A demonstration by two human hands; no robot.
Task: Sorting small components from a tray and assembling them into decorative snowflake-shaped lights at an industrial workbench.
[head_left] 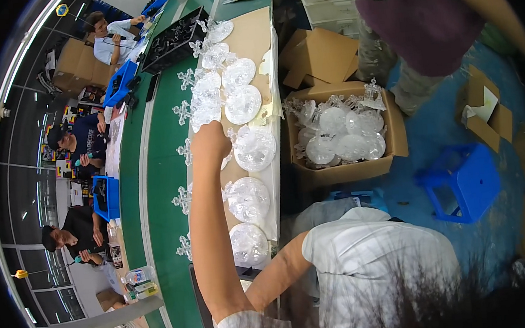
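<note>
Whitish glossy discs (pixel 250 199) | clear cross shapes (pixel 182 199) | hand (pixel 210 142) among them

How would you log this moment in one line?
Reaching hand: curled at clear discs, grip unclear; Other hand: hidden; Green table: bears discs in rows; Carton: holds more discs; Blue stool: on floor

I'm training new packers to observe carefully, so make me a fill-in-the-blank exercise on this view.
1. In the picture, the clear disc-based pieces on the worktable lie to the ____ of the filled carton.
2. The worktable's bare surface is coloured ____.
3. Of worktable and carton, the hand is over the ____.
4. The stool is coloured ____.

Missing words: left; green; worktable; blue.
</note>
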